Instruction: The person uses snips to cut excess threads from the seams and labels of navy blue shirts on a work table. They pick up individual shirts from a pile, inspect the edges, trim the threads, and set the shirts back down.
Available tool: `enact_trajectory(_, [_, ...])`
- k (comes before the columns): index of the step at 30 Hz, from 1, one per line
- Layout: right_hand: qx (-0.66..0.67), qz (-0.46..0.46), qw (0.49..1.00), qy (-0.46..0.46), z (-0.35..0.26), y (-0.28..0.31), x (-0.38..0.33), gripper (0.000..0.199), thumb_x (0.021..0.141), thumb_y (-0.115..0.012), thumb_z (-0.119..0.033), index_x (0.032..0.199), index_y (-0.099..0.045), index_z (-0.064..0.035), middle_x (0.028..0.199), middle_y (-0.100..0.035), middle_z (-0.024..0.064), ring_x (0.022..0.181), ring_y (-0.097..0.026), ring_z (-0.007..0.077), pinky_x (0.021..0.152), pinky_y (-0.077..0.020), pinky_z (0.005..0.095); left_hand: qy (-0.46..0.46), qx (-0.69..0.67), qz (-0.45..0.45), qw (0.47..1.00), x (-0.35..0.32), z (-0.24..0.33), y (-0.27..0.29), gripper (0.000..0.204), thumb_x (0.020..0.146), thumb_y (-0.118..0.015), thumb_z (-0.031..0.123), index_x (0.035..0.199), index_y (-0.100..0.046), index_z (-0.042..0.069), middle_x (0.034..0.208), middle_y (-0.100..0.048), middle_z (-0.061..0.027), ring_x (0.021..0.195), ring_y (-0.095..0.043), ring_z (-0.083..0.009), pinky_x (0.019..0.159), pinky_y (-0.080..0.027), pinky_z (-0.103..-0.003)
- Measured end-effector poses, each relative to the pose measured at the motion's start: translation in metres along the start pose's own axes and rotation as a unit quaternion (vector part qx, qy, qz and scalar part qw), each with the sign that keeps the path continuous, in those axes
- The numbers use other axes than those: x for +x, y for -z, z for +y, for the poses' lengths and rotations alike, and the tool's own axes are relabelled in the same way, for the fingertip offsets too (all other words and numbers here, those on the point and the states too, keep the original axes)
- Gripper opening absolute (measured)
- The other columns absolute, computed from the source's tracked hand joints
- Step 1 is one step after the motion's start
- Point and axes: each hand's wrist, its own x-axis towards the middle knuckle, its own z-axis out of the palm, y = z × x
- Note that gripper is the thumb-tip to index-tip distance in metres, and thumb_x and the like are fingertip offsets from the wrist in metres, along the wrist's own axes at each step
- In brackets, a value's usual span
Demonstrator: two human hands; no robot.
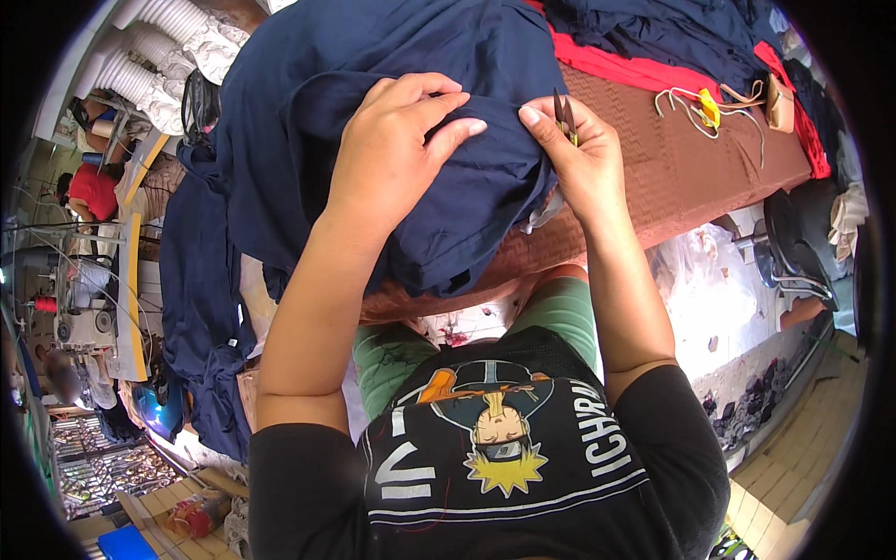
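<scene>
Brown woven bench in daylight; sewing machine at left, black stool right, rubble-strewn floor.

garment workshop | sewing machine | fabric piles | worktable

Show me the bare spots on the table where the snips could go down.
The brown table is bare between the right hand and the yellow-tagged cords, bordered behind by the red cloth. Bare too along the near edge toward the right corner. The left half is crowded: the navy cloth is heaped there under the left hand.
</scene>
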Motion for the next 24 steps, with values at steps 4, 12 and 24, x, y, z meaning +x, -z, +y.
enact_trajectory(4, [-0.005, -0.004, 1.000, 0.001, 0.004, 0.001, -0.001, 0.017, 0.088, -0.072, -0.019, 0.091, -0.070, -0.0023, 0.077, -0.064, -0.0057, 0.072, -0.053, 0.0015, 0.066, -0.0440, 0.0191, -0.031, 0.025, 0.018, 0.999, -0.005, -0.002, -0.007, 0.022, 0.073, -0.077, 0.013, 0.094, -0.073, 0.006, 0.098, -0.067, -0.0013, 0.088, -0.061, -0.0203, 0.078, -0.051, -0.031])
enact_trajectory(12, [0.007, 0.009, 1.000, -0.025, 0.001, 0.001, -0.005, 0.017, 0.088, -0.071, -0.018, 0.091, -0.070, -0.0021, 0.078, -0.064, -0.0054, 0.074, -0.054, 0.0020, 0.069, -0.0447, 0.0191, 0.077, -0.151, 0.027, 0.985, -0.001, -0.003, 0.004, 0.011, 0.080, -0.073, 0.007, 0.090, -0.073, 0.003, 0.092, -0.071, -0.0050, 0.083, -0.065, -0.0131, 0.077, -0.052, -0.025])
enact_trajectory(24, [-0.002, 0.016, 0.999, -0.039, 0.000, 0.006, -0.008, 0.016, 0.089, -0.071, -0.017, 0.091, -0.069, -0.0009, 0.078, -0.064, -0.0040, 0.073, -0.054, 0.0021, 0.068, -0.0448, 0.0183, -0.065, -0.572, -0.178, 0.798, 0.003, -0.015, 0.064, 0.071, 0.096, -0.035, 0.056, 0.081, -0.070, -0.004, 0.085, -0.068, -0.0211, 0.088, -0.067, -0.0311, 0.074, -0.052, -0.037])
